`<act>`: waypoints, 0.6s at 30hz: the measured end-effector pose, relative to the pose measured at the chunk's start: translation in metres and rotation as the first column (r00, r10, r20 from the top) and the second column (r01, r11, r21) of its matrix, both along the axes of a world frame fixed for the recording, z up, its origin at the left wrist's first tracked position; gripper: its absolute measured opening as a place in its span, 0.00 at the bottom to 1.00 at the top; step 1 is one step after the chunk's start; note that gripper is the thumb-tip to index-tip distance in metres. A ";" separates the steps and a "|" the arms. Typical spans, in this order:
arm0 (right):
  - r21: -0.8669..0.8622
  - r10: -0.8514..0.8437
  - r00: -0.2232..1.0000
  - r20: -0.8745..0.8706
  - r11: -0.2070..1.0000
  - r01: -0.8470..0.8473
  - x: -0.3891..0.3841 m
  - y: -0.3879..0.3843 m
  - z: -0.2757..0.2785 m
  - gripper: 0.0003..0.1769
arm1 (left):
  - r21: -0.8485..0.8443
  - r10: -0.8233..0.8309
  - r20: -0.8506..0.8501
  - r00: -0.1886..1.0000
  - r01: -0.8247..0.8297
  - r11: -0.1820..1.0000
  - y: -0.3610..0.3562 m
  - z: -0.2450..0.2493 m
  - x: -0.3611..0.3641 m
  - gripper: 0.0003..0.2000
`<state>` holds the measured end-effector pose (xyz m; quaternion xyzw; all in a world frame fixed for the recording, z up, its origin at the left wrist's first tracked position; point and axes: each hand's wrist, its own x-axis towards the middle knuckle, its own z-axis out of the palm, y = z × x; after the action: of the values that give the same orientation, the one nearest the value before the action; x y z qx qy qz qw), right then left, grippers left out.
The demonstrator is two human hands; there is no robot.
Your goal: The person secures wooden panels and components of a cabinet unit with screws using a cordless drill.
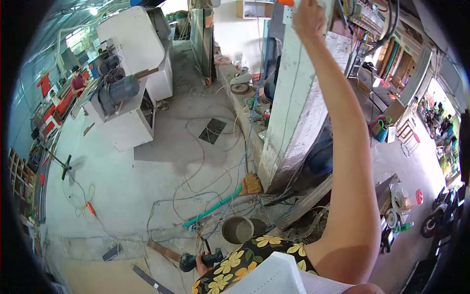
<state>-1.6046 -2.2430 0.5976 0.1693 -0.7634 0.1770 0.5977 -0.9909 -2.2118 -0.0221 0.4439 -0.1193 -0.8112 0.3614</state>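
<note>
My left hand (202,264), low in the head view, is closed round a dark hand-held power tool (190,262). The tool lies sideways by the flowered cloth (230,267) on my body; its exact kind cannot be made out. Stretched up along the whitish pillar (296,108), my right arm ends in my right hand (310,22) at the top edge. Its fingers are curled close to the pillar's upper face, and whatever they grip is hidden. An orange object (285,2), partly cut off by the frame, is just left of that hand.
Loose cables run across the floor around a green-handled broom (215,208) and a round bucket (238,229). A machine with a motor (117,93) stands left. Wiring (367,19) hangs right of the pillar. A person (77,82) is far left.
</note>
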 end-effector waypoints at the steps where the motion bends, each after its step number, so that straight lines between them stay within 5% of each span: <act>1: -0.009 0.098 0.995 -0.032 0.995 -0.099 0.001 -0.006 -0.011 0.24 | 0.094 -0.067 0.032 0.997 0.063 0.994 -0.008 -0.004 0.004 0.28; 3: 0.070 0.357 0.903 -0.237 0.934 -0.351 0.062 0.007 -0.040 0.21 | 0.120 -0.150 -0.009 0.989 0.150 0.981 -0.021 -0.031 0.012 0.30; 9: 0.215 0.786 0.605 0.124 0.574 -0.790 0.192 0.067 -0.166 0.15 | 0.063 -0.261 -0.040 0.964 0.263 0.963 -0.016 -0.007 0.012 0.29; 14: -0.033 0.712 0.440 0.548 0.544 -0.839 0.273 0.148 -0.249 0.11 | -0.012 -0.289 -0.121 0.950 0.290 0.957 -0.016 0.004 0.024 0.27; 17: -0.300 0.674 0.256 0.693 0.593 -0.748 0.328 0.188 -0.307 0.10 | -0.012 -0.281 0.042 0.959 0.282 0.959 -0.005 0.046 0.026 0.24; 18: -0.374 0.660 0.192 0.726 0.614 -0.695 0.349 0.200 -0.325 0.11 | 0.118 -0.412 -0.044 0.910 0.414 0.902 -0.026 0.009 0.046 0.19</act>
<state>-1.2553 -2.0434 0.2723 0.3957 -0.7931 0.4621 0.0295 -0.9448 -2.2373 -0.0134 0.4231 -0.1567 -0.8790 0.1540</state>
